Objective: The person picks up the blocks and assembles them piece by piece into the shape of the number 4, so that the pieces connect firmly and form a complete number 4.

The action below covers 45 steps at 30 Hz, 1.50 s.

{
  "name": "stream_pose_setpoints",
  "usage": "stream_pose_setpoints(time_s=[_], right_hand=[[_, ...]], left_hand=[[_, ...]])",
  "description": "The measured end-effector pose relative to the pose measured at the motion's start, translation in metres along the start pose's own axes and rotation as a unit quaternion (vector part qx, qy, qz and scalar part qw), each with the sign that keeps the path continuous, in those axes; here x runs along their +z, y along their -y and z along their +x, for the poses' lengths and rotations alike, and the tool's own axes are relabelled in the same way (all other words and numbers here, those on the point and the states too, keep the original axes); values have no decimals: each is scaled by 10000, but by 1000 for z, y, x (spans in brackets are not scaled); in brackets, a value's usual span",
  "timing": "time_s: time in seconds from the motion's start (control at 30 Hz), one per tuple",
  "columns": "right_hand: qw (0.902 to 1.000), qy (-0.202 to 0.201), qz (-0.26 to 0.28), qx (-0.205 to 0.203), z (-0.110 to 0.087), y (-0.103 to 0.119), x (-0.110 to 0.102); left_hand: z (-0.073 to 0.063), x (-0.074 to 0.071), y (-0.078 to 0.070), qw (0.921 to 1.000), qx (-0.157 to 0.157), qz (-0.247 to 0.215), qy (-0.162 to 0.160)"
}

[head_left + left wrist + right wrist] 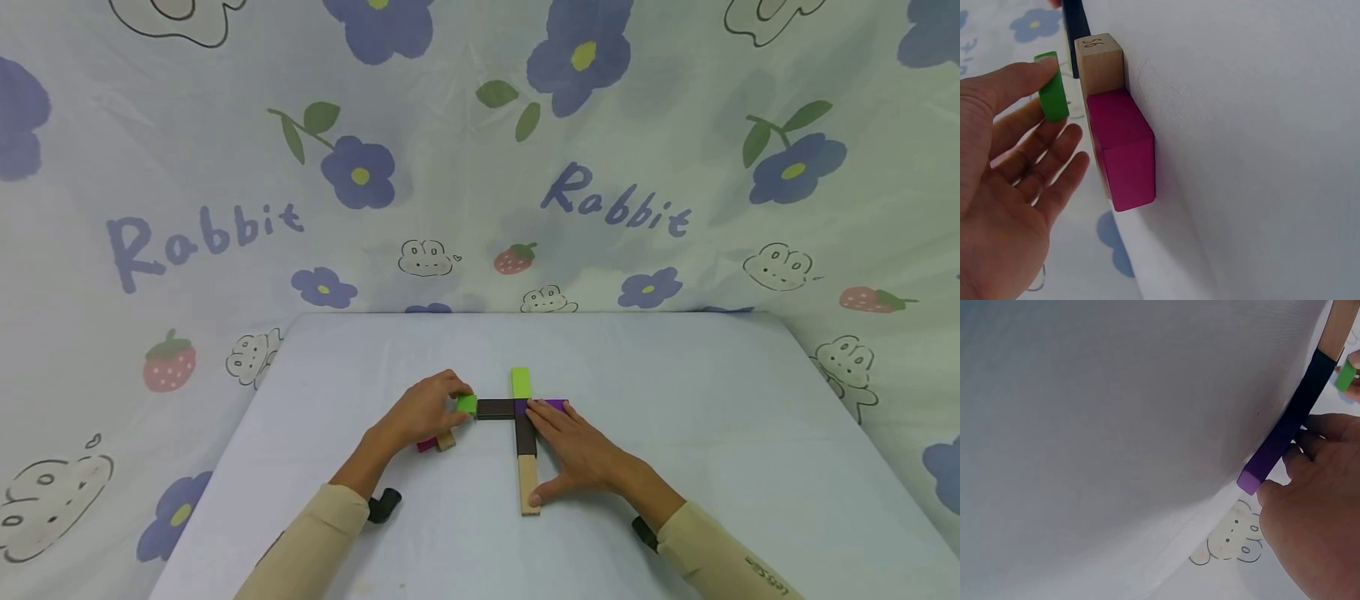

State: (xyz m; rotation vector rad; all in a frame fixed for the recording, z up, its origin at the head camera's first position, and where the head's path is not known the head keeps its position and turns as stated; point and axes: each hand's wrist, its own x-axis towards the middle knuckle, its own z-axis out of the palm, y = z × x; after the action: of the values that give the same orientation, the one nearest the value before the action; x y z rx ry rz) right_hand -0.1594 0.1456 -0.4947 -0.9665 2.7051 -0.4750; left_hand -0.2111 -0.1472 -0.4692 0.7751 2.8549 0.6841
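Observation:
My left hand (pixel 426 410) pinches a small green block (pixel 467 404) between thumb and fingers, at the left end of a black block (pixel 496 409). That block is part of a cross-shaped layout on the table. A lime green block (pixel 521 382) forms the top, and a purple block (pixel 557 403) the right arm. Downward run another black block (pixel 527 437) and a wooden block (pixel 528 479). My right hand (pixel 585 457) rests on the layout, fingertips at the purple middle and thumb on the wooden block. In the left wrist view, the green block (pixel 1054 94) is held at its edges.
Under my left hand lie a magenta block (pixel 1124 144) and a wooden block (pixel 1102 65) with dark marks, side by side and touching. Everything sits on a white-covered table (pixel 675 375). A patterned curtain (pixel 465 167) hangs behind its far edge.

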Motion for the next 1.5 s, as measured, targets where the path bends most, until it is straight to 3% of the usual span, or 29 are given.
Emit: stream_pose_setpoints(time_s=[0.53, 0.93, 1.5], right_hand=[[10000, -18, -49, 25, 1, -1, 0], [9999, -70, -64, -33, 0, 1, 0], [9999, -10, -156, 49, 1, 1, 0]], left_hand=[[3, 5, 2, 9998, -170, 98, 100], [4, 10, 5, 9999, 8, 162, -2], [6, 13, 8, 9998, -62, 192, 47]])
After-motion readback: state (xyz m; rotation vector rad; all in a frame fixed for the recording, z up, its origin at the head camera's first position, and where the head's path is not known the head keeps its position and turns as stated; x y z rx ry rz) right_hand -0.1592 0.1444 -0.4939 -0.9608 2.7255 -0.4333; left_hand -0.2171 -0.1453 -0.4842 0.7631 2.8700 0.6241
